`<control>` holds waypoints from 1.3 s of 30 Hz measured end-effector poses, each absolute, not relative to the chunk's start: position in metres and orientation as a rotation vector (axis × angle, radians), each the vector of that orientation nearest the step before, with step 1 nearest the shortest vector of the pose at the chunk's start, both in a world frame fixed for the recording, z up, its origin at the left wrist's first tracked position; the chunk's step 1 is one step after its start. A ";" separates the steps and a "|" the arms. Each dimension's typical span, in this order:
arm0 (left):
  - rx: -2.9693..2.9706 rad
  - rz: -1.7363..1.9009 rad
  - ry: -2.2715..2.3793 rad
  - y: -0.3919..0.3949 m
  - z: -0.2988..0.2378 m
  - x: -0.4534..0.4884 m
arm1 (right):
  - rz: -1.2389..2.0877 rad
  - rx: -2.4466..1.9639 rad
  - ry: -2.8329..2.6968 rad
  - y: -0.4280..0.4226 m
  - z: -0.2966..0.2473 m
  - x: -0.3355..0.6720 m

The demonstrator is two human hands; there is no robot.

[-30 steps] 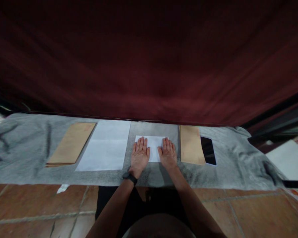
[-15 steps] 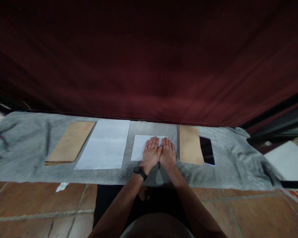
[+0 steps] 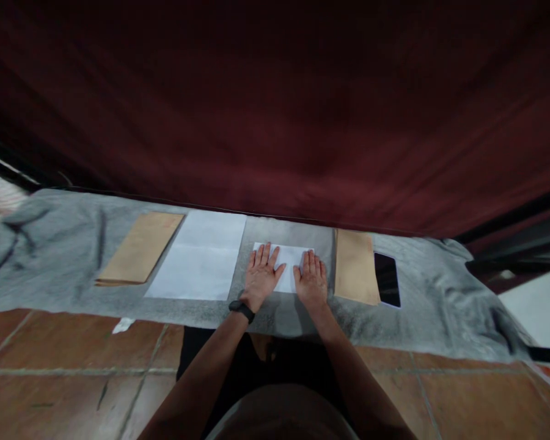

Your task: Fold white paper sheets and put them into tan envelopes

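A small folded white paper (image 3: 289,261) lies on a grey cloth (image 3: 50,263) spread over the floor. My left hand (image 3: 260,276) lies flat on the paper's left part, fingers stretched out, a black watch on the wrist. Flat on the right part rests my right hand (image 3: 311,280), fingers together and extended. Neither hand holds anything. The two hands sit a little apart, with bare paper showing between them.
Left of the hands lie a larger white sheet (image 3: 201,256) and a brown envelope (image 3: 140,247). To the right are another brown envelope (image 3: 355,266) and a dark phone (image 3: 387,278). A dark red curtain (image 3: 275,110) hangs behind. Terracotta tiles (image 3: 73,366) lie in front.
My left hand slid right until it met the right hand, then moved back left across the paper. The right hand stayed nearly in place.
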State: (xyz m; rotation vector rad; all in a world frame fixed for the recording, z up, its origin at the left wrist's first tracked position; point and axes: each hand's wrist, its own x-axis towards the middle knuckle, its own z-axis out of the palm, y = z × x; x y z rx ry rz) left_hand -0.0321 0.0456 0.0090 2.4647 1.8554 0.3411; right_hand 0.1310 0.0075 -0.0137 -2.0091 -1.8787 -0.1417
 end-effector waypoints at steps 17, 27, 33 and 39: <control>2.384 0.327 1.971 0.032 0.013 -0.052 | -0.099 -2.052 -1.888 0.010 -0.013 0.132; 2.381 0.287 1.954 0.031 0.015 -0.052 | 0.091 -1.904 -2.094 0.026 0.002 0.084; 2.385 0.299 1.940 0.031 0.013 -0.055 | 0.048 -1.877 -2.089 0.024 -0.007 0.086; 2.393 0.350 1.949 0.032 0.012 -0.055 | -0.015 -1.931 -2.049 0.026 -0.011 0.098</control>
